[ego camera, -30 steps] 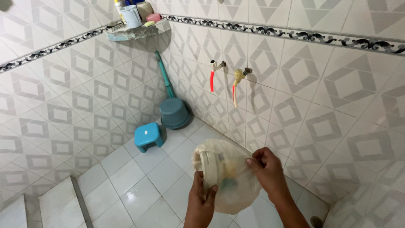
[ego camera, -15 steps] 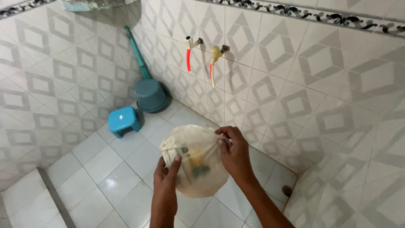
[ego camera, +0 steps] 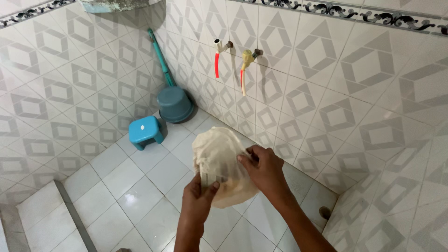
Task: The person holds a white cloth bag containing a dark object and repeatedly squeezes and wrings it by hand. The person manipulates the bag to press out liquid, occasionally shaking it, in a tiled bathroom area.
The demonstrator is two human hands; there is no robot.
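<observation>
Cream bag (ego camera: 219, 161) now bunched narrower than 0.5 s ago (contents hidden); left hand (ego camera: 198, 200) and right hand (ego camera: 263, 170) fingers pinching its cloth.

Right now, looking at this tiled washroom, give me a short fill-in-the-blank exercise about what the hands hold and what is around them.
1. Both hands, left hand and right hand, grip a cream-coloured ____.
2. The small stool on the floor is ____ in colour.
3. The upturned grey-blue basin sits in the ____ of the room, against the green-handled brush.
4. The number of taps on the wall is ____.

Missing words: bag; blue; corner; two
</observation>
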